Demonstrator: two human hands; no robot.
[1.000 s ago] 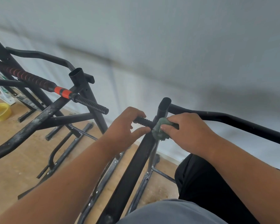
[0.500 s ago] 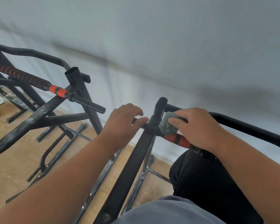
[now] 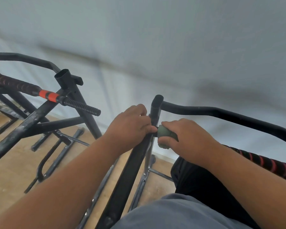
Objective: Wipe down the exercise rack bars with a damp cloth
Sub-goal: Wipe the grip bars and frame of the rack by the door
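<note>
The cloth (image 3: pixel 165 133) is showing as a small, dull green wad, bunched into a rounded lump with a frayed, fuzzy edge poking out under the thumb. The right hand (image 3: pixel 186 139) is gripping it, fingers curled over the top and thumb tucked beneath, and is pressing it against the black rack bar (image 3: pixel 134 164) just below the open-topped upright tube (image 3: pixel 156 106). The left hand (image 3: pixel 130 126) is sitting just beside it on the other side of the same junction, fingers curled around the metal (what exactly lies under them is hidden), its thumb tip reaching almost to the cloth.

The rack's steel is looking matte black and scuffed; the slanted bar at the left (image 3: pixel 25 126) is carrying pale, dusty smears. A curved black handle (image 3: pixel 221 114) is sweeping away to the right of the upright, and below it a grip wound in black and red (image 3: pixel 269 164) is passing behind the right forearm. On the left side, a matching grip with an orange band (image 3: pixel 49 95) is ending in a ribbed black tip (image 3: pixel 82 106). Wooden floor (image 3: pixel 5 176) is lying underneath.
</note>
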